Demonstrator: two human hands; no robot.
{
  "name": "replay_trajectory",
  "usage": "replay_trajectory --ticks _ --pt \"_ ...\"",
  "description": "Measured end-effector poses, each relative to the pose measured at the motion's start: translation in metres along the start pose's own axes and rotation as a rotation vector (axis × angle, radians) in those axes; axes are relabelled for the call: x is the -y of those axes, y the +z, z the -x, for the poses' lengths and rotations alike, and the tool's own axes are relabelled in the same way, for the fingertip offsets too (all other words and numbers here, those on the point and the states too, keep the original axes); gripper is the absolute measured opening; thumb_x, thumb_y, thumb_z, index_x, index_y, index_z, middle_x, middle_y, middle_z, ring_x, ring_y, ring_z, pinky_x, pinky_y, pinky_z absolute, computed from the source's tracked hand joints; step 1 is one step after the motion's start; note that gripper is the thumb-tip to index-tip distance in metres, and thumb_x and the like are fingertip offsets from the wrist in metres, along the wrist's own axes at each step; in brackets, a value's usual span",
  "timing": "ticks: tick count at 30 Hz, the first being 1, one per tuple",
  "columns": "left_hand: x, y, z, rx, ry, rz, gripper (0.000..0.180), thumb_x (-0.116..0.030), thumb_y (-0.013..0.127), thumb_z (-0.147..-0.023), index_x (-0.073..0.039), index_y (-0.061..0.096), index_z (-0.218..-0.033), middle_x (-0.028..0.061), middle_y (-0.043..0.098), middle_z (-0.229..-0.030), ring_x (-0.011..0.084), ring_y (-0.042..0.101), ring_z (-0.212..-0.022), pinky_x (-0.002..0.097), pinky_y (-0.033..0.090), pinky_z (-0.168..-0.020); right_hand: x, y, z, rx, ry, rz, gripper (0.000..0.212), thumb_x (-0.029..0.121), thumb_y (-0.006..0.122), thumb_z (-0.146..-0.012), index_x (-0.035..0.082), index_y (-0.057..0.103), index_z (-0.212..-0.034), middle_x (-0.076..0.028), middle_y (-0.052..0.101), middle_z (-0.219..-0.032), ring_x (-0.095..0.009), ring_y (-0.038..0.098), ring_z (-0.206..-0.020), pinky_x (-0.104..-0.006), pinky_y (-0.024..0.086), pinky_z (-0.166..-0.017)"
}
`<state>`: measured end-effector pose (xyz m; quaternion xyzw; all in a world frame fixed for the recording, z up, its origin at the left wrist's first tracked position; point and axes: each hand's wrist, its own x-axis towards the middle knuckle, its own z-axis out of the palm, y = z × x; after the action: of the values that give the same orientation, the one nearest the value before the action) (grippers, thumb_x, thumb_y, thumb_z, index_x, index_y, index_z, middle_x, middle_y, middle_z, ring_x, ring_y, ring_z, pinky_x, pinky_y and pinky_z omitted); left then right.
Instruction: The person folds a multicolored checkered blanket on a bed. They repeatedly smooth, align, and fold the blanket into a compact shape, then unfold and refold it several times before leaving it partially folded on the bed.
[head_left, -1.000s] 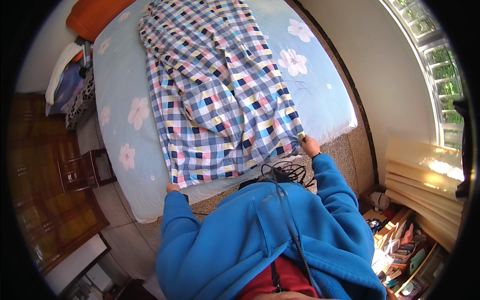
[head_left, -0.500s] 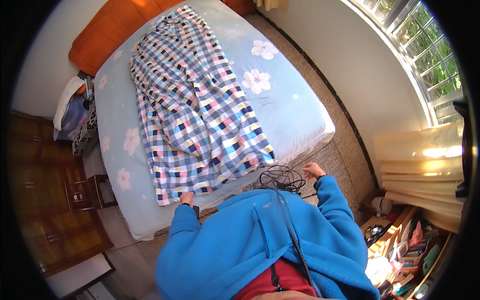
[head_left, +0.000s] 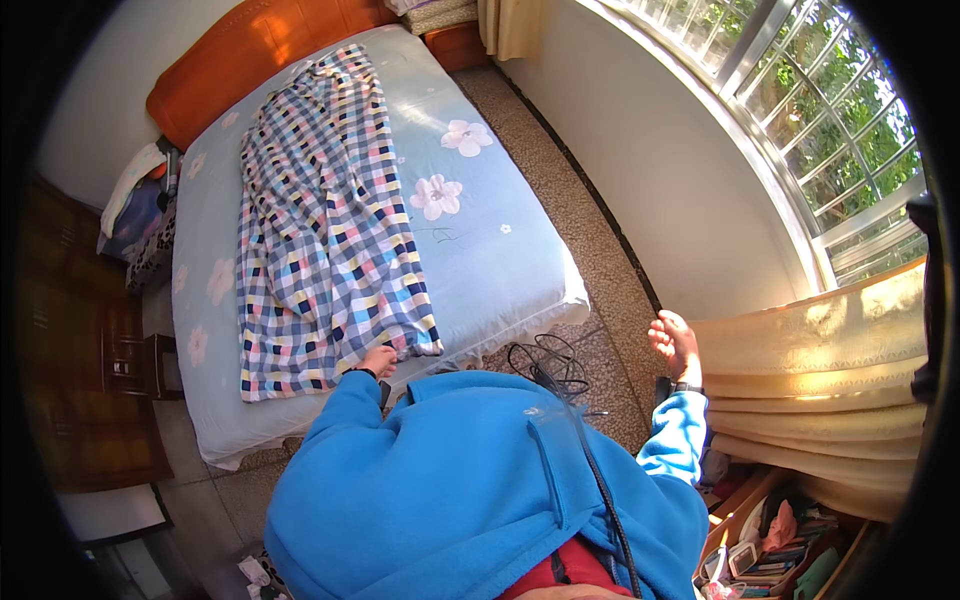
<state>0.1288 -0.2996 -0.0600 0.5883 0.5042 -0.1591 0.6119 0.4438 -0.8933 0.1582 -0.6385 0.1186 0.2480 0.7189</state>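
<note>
A checked quilt (head_left: pixel 330 220) in blue, white, pink and yellow lies lengthwise over the bed (head_left: pixel 500 255), rumpled along its upper part. My left hand (head_left: pixel 378 361) is at the quilt's near edge, close to its right corner; the fingers look closed on the cloth, which bunches beside them. Off the bed's near right corner my right hand (head_left: pixel 676 345) is raised in the air, fingers apart and holding nothing. Blue sleeves cover both arms, and a dark band circles the right wrist.
Loops of black cable (head_left: pixel 550 365) hang in front of my body. A barred window (head_left: pixel 820 120) and yellow curtain (head_left: pixel 820 380) are on the right, above an open drawer of small items (head_left: pixel 790 540). A wooden stool (head_left: pixel 150 365) stands left of the bed.
My right hand has risen and moved right, its fingers opening out. My left hand has shifted along the quilt's near edge toward the right corner. The view has turned rightward.
</note>
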Motion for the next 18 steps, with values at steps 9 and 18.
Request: replay_trajectory --ticks 9,18 --pt "-0.074 0.069 -0.071 -0.093 -0.177 0.052 0.018 -0.014 0.058 -0.087 -0.006 0.059 -0.103 0.0083 0.06 -0.082 0.0204 0.059 -0.061 0.0358 0.049 -0.049 0.197 0.157 0.009 0.578 -0.61 0.232 0.037 0.015 0.063 -0.093 0.002 0.055 -0.127 -0.009 0.066 -0.094 -0.016 0.064 -0.088 -0.0298 0.053 -0.08" --pt "-0.155 0.175 -0.113 0.1 -0.069 -0.062 0.027 -0.021 0.06 -0.091 -0.009 0.06 -0.115 0.0065 0.063 -0.098 0.02 0.062 -0.077 0.032 0.052 -0.064 0.315 0.228 0.017 1.129 -1.592 0.602 0.025 0.007 0.062 -0.089 0.004 0.063 -0.114 -0.013 0.066 -0.091 -0.021 0.066 -0.073 -0.0311 0.054 -0.066"
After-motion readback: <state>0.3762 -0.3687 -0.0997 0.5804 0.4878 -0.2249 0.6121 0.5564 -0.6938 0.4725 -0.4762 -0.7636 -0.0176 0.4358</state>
